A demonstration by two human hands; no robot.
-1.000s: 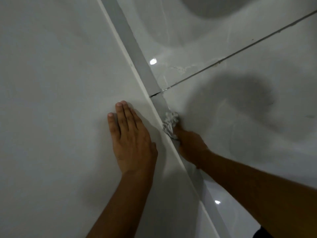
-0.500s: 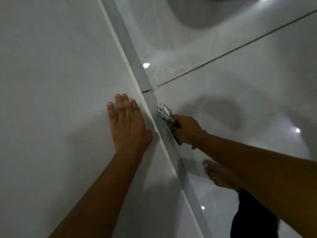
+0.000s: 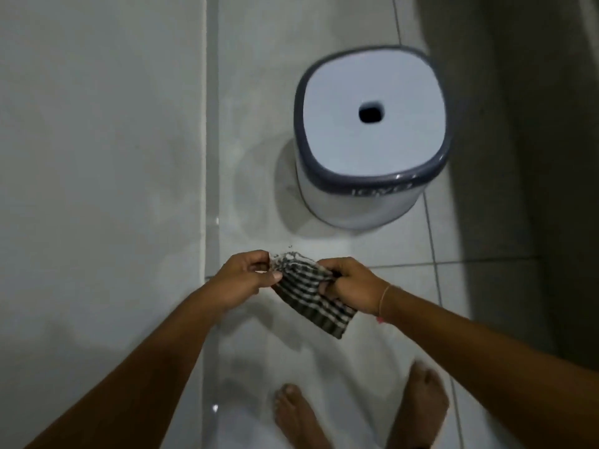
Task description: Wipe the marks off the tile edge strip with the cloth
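Two hands hold one checked cloth (image 3: 311, 293) in mid-air above the floor tiles (image 3: 382, 247); neither hand touches the tile edge strip (image 3: 211, 131).

Item, left hand (image 3: 241, 280): forearm reaching in from the lower left, fingers curled, thumb and fingertips pinching the frayed upper corner of the cloth.

Item, right hand (image 3: 351, 286): forearm reaching in from the lower right, a thin cord at the wrist, fingers closed in a loose fist round the cloth's other side; the rest of the cloth hangs down below these fingers.

Item, tile edge strip: a pale grey band running up the wall's edge, just left of the left fingers and apart from them. Whether marks remain on it cannot be told; the light is dim.

Item, white plastic stool (image 3: 372, 137) with a dark rim and a centre hole, standing on the floor beyond the fingers, well apart.

Item, two bare feet (image 3: 298, 413) on the floor, below the hands.

Step in hand, as judged: re-folding or turning the cloth to a fresh face, a pause between wiping passes.

Next move calls for: bunching the cloth in one hand, carrying it left to the strip, and pressing it flat along the band.
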